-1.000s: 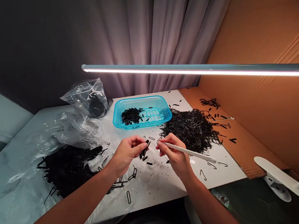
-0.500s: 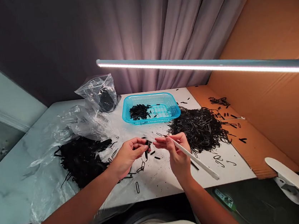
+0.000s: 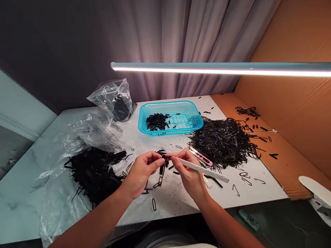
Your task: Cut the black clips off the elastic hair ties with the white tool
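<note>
A small black loop (image 3: 161,169) is pinched narrowly above the tabletop (image 3: 268,190) by the left hand (image 3: 141,173), while a white rod (image 3: 202,169) is gripped in the right hand (image 3: 190,173), so a slipped grip could let the loop drop among the scattered black loops (image 3: 153,204).

"What's in the hands?"

"The left hand (image 3: 141,174) and right hand (image 3: 189,173) meet at a small black piece (image 3: 163,157), and the right also grips a white stick (image 3: 202,169)."

"What's nearby?"

"A heap of black loops (image 3: 223,143) just right, and a blue basket (image 3: 184,130) beyond, holding more."
</note>
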`<control>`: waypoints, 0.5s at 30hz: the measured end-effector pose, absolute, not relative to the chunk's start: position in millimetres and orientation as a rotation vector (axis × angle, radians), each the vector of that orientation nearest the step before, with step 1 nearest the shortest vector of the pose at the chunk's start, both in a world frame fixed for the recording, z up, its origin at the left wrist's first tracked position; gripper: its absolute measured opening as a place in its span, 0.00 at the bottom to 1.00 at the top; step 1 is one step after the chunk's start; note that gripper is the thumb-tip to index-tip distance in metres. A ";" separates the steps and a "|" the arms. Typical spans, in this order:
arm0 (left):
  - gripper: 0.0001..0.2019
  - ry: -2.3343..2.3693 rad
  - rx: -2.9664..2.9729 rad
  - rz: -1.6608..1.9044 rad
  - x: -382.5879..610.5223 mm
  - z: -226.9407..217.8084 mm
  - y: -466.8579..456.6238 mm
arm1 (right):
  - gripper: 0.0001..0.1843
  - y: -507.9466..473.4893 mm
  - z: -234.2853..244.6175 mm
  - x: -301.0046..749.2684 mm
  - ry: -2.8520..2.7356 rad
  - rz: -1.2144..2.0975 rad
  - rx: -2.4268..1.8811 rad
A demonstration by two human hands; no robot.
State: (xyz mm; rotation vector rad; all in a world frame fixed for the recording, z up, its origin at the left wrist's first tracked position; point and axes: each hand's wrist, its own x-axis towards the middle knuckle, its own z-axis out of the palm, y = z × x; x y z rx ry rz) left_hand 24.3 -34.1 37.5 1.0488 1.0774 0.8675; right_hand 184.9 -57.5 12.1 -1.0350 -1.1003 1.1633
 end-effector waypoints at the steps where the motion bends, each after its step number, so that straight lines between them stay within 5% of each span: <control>1: 0.13 1.078 1.049 0.873 24.6 37.7 -34.1 | 0.13 -57.6 11.6 184.7 -1.095 1.165 -1.036; 15: 0.12 1.083 1.118 0.906 26.2 33.9 -33.8 | 0.14 -56.0 9.1 183.9 -1.107 1.164 -1.024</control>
